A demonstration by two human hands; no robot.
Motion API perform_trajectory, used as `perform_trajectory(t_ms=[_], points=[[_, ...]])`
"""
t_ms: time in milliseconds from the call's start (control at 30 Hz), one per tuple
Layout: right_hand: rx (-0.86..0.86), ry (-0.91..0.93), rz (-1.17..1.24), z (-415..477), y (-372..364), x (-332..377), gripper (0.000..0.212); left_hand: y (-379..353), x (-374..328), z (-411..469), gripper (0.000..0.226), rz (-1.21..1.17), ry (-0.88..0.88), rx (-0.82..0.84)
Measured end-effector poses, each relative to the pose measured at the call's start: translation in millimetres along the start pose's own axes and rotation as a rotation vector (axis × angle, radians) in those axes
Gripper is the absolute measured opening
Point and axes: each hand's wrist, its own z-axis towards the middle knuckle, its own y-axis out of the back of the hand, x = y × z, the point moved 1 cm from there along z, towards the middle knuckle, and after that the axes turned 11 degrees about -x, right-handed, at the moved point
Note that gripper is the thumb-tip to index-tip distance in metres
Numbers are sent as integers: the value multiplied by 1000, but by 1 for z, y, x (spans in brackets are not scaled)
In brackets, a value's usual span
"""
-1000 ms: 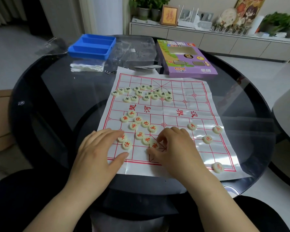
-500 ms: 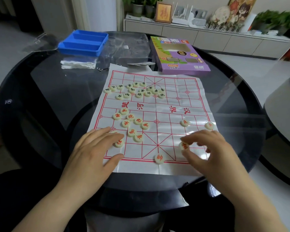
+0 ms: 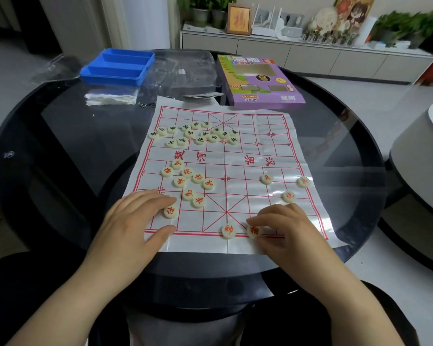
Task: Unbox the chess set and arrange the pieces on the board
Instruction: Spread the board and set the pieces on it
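A round dark glass table (image 3: 60, 146) carries a white paper board (image 3: 225, 156) printed with a red grid and red characters across its middle; beyond its far edge lie a purple box (image 3: 260, 81) and a blue tray (image 3: 118, 66). On the board, cream round pieces with black characters (image 3: 200, 134) cluster at the far left; pieces with red characters (image 3: 185, 181) lie loose on the near left, three more sit near the right edge. The left hand (image 3: 135, 221) rests flat and released, fingertips beside one red piece (image 3: 171, 211); the right hand (image 3: 285, 231) pinches a red piece (image 3: 254, 231) on the near line, just beside another piece (image 3: 228, 231).
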Motion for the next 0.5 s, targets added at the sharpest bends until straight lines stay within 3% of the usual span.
perform_trajectory(t_ms=[200,500], points=[[2,-18,44,-2,-1,3,32,0,3,0,39,60,-67,43],[-48,-49,88,-3,-3,1,40,2,-1,1,37,3,3,30]])
